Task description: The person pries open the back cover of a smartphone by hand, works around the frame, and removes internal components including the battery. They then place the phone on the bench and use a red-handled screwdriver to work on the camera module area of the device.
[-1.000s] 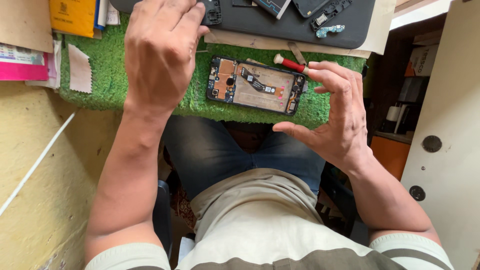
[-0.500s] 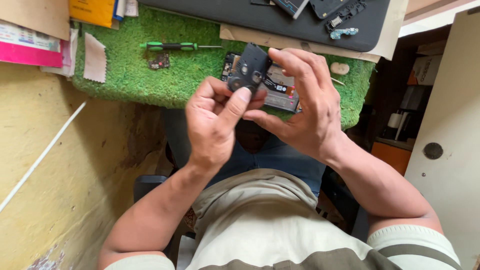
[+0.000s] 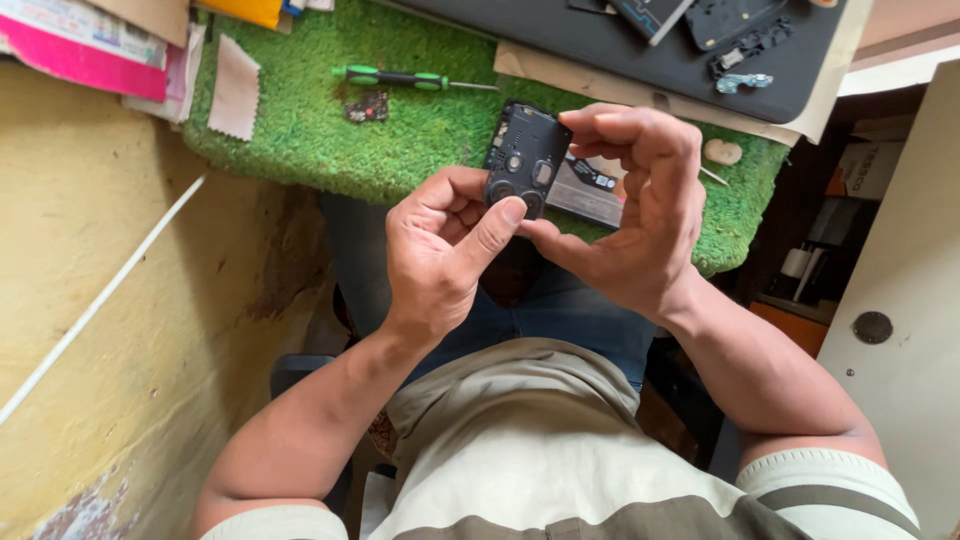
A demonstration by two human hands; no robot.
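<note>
Black plastic cover piece (image 3: 525,160) with round camera openings sits pinched between both hands above the person's lap, just in front of the green mat. Nearest, the left hand (image 3: 445,250) is clamped on its lower edge, thumb pressed to the face; the right hand (image 3: 630,215) closes on it from the other side, fingers curled over the top. Behind them, on the green turf mat (image 3: 300,130), lies one opened phone (image 3: 590,190), largely hidden by the right hand. Farther along the mat: one green-handled screwdriver (image 3: 400,78), one small dark circuit piece (image 3: 368,106), one pale cloth scrap (image 3: 236,88) and one whitish lump (image 3: 722,152). Farthest, a dark tray (image 3: 600,50) holds what may be four loose phone parts, cut off by the frame's top edge
</note>
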